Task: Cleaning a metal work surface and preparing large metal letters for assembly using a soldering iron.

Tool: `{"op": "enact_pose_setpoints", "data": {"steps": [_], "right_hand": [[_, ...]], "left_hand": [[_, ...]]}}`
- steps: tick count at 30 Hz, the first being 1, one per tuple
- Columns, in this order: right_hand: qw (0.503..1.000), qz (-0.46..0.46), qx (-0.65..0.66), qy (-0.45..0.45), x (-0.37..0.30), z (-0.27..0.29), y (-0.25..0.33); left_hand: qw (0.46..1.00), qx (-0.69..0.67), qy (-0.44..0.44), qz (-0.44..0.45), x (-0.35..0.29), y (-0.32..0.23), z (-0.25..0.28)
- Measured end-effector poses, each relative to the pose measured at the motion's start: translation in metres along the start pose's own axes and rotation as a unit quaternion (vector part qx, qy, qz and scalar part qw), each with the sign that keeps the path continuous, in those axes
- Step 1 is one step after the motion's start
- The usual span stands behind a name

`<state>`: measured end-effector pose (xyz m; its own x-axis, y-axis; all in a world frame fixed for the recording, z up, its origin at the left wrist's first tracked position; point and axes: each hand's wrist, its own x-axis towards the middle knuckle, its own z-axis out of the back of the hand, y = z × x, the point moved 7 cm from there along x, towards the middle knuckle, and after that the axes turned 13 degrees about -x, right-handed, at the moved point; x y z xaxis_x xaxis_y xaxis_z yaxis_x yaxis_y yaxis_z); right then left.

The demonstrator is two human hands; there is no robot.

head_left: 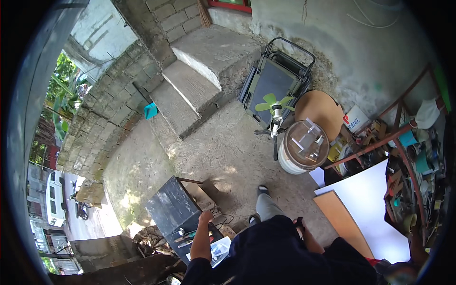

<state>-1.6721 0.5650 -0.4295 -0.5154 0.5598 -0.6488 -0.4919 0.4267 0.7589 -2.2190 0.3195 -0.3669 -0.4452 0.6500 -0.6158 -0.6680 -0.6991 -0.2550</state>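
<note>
My left hand (205, 217) is curled closed beside the edge of a black wooden table (173, 202). Whatever its fingers may hold is hidden. Below that forearm, hand tools (184, 237) and a clear plastic packet (221, 248) lie on the table's lower surface. My right hand (299, 227) hangs at my side, its fingers closed around a small dark thing too small to name. In front of me stands a white drum (289, 162) with a round wooden lid, and transparent plastic pieces (308, 135) rest on that lid.
A green-bladed fan (274, 107) stands by a folded chair (275, 80). Concrete steps (183, 99) rise ahead, with a teal dustpan (150, 110) beside them. White sheet (365, 204) and brown board (342, 221) lie at right, near a cluttered rack (403, 156). Cables (223, 218) trail under the table.
</note>
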Motion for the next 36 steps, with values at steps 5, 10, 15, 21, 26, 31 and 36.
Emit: {"op": "enact_pose_setpoints", "data": {"steps": [5,10,15,21,26,31,36], "right_hand": [[0.934,-0.062,-0.349,-0.043,0.119,0.028,0.120],[0.737,-0.024,-0.674,-0.029,0.292,-0.039,0.246],[0.869,0.187,-0.458,-0.006,0.401,-0.193,0.479],[0.795,0.315,-0.459,0.240,0.420,-0.336,0.648],[0.901,0.148,-0.344,0.219,0.451,-0.345,0.647],[0.900,0.059,-0.395,0.175,0.502,-0.335,0.621],[0.942,0.073,-0.326,-0.030,0.550,-0.351,0.683]], "left_hand": [[0.974,-0.214,-0.001,-0.079,0.116,-0.056,0.013],[0.946,-0.309,0.005,-0.098,0.145,-0.145,0.089],[0.887,-0.439,-0.134,-0.047,0.188,-0.112,0.219],[0.769,-0.555,-0.214,0.237,0.228,0.036,0.256],[0.777,-0.546,-0.237,0.204,0.250,0.104,0.274],[0.770,-0.546,-0.183,0.276,0.275,0.167,0.273],[0.999,-0.004,-0.020,0.032,0.379,0.200,0.347]]}}
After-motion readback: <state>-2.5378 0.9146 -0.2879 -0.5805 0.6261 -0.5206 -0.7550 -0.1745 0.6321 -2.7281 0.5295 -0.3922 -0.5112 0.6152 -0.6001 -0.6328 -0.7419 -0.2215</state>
